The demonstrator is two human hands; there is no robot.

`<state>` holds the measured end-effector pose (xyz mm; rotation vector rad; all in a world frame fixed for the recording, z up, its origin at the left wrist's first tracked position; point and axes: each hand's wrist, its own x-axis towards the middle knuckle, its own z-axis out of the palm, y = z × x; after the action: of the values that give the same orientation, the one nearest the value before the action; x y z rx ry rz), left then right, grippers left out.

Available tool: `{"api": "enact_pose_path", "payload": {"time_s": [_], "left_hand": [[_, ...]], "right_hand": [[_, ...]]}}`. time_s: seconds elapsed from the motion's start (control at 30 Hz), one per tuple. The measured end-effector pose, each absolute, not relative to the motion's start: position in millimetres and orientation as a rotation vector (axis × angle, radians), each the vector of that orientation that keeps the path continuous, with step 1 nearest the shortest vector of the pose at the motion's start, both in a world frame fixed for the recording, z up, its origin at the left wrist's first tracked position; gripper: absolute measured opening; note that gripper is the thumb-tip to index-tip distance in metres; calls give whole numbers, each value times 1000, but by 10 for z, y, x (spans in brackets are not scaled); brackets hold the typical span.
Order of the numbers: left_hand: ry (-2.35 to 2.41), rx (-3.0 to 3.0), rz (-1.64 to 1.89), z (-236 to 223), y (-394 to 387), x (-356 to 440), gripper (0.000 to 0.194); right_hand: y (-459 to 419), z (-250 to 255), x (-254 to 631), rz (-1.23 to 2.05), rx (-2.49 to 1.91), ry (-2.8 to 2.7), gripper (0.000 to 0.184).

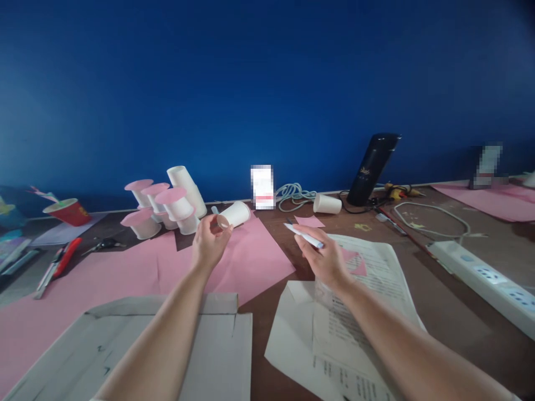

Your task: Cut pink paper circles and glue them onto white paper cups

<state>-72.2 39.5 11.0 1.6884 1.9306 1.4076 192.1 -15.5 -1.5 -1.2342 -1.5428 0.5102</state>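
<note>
My left hand (pixel 209 240) grips a white paper cup (pixel 236 214) tilted on its side, its open rim toward my fingers, above a large pink paper sheet (pixel 259 250). Held in my right hand (pixel 324 256) is a white marker pen (pixel 308 236), whose tip points up and left, apart from the cup. Beneath the right hand lie printed papers (pixel 380 267) with pink scraps (pixel 357 263) on them. Left of the held cup stand several white cups joined with pink paper discs (pixel 171 196), beside a leaning stack of white cups (pixel 186 186).
Another white cup (pixel 328 204) lies sideways near a coiled cable (pixel 292 196). A black bottle (pixel 371 170) leans against the blue wall. A power strip (pixel 485 275) is at right. At left are a red cup (pixel 69 213), a utility knife (pixel 58 267) and keys (pixel 106 244).
</note>
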Motion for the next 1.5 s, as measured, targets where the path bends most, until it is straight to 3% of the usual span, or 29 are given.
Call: {"api": "enact_pose_path", "payload": {"time_s": [0.97, 1.5], "left_hand": [[1843, 1834, 1269, -7, 411, -723, 45], [1617, 1952, 1317, -3, 380, -680, 45]], "right_hand": [[-247, -3, 1841, 435, -1662, -2169, 43], [-291, 22, 1818, 336, -1624, -2143, 35]]}}
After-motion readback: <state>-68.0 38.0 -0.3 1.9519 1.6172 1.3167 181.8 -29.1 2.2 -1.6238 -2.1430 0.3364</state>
